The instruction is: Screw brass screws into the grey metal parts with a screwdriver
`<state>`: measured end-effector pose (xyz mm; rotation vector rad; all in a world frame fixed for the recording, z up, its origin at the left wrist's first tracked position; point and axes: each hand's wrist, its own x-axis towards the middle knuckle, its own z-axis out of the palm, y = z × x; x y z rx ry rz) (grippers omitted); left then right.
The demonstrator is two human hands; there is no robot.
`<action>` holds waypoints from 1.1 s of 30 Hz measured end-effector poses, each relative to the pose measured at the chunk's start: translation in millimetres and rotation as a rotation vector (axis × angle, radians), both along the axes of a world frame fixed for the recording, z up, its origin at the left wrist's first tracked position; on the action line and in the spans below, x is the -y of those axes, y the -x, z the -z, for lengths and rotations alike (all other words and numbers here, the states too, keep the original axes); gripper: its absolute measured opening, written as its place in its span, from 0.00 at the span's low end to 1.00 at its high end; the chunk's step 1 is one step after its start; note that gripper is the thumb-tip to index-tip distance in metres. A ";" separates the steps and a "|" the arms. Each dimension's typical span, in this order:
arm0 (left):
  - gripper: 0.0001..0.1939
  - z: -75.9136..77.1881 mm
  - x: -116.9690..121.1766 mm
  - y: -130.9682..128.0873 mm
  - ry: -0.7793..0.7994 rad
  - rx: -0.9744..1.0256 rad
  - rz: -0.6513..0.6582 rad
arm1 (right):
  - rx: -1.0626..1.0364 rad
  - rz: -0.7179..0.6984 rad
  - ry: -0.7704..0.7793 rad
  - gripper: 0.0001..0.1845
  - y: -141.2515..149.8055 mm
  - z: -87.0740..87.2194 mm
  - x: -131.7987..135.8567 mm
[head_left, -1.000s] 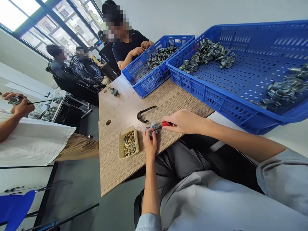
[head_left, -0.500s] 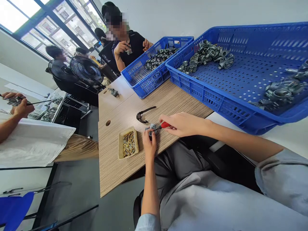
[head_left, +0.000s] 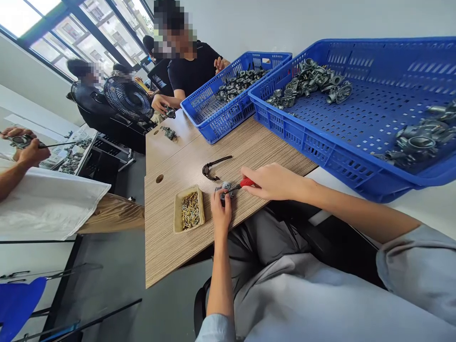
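Note:
My left hand [head_left: 221, 211] grips a small grey metal part [head_left: 224, 189] that rests on the wooden table [head_left: 178, 247]. My right hand [head_left: 272, 181] is closed round a red-handled screwdriver [head_left: 245, 183], whose tip meets the metal part. Just left of my left hand sits a small tan tray of brass screws [head_left: 190, 211]. A dark strap-like tool [head_left: 213, 167] lies on the table a little beyond the part.
A large blue crate [head_left: 320, 142] with grey metal castings stands to my right, a second blue crate [head_left: 228, 118] behind it. A person in black sits at the table's far end, near a black fan [head_left: 128, 99]. Another person's hands [head_left: 24, 147] work at the left.
My hands stay on the part and the screwdriver with only slight shifts. The person in black has lowered one hand to the table's far end.

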<state>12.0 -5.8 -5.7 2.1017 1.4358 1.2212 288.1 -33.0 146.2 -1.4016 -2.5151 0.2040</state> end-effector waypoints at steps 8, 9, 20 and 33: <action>0.12 -1.4 1.0 -1.0 0.013 -0.011 0.013 | 0.051 -0.014 0.015 0.18 4.0 8.6 -3.6; 0.12 -1.5 1.0 -1.0 0.011 -0.015 0.015 | 0.037 -0.015 0.017 0.18 3.3 7.9 -3.7; 0.12 -1.9 1.4 -1.8 -0.003 -0.052 -0.010 | -0.099 0.000 0.005 0.12 -6.2 -4.4 -1.9; 0.11 -3.6 2.0 -2.5 -0.001 -0.043 0.004 | -0.083 0.003 0.011 0.12 -5.2 -5.8 -0.8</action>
